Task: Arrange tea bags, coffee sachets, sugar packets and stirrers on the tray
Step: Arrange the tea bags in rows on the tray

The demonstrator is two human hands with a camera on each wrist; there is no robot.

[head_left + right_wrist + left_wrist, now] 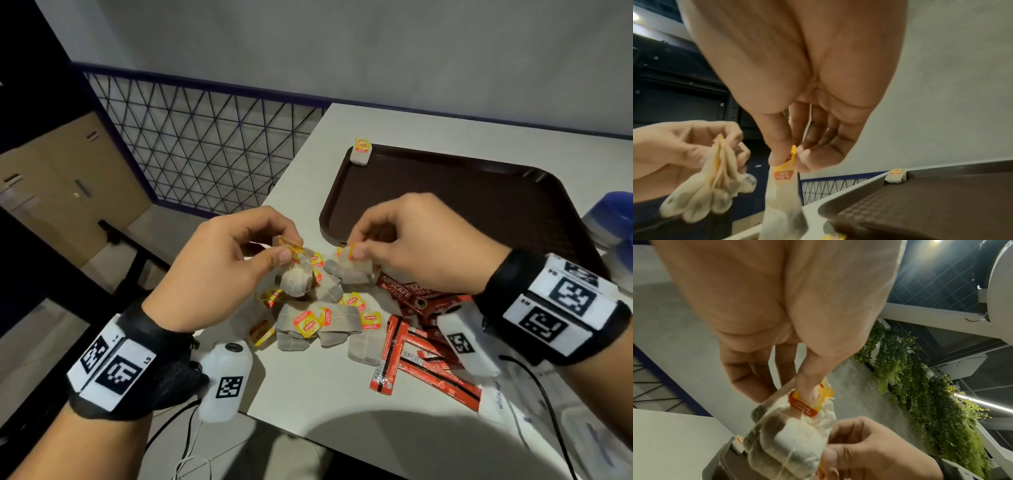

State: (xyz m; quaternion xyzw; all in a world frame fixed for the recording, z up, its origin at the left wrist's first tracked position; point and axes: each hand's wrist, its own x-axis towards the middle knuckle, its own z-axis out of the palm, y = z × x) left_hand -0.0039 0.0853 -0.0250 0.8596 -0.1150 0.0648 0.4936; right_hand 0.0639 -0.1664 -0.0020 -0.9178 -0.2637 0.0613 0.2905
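Note:
My left hand (239, 260) pinches a bunch of tea bags (297, 279) by their yellow tags, above the pile; the bunch (785, 439) hangs below my thumb. My right hand (404, 250) pinches one tea bag (356, 270) by its tag (786, 168), just right of the left hand. More tea bags (318, 323) lie heaped on the white table (325, 394). Red coffee sachets (421, 359) lie to their right. The brown tray (445, 205) sits behind, with one tea bag (361, 150) at its far left corner.
A black mesh railing (191, 150) runs along the table's left side. A blue and white container (613, 222) stands right of the tray. White papers (534, 404) and a black cable (548, 394) lie at the near right. Hanging green plants (920, 378) show in the left wrist view.

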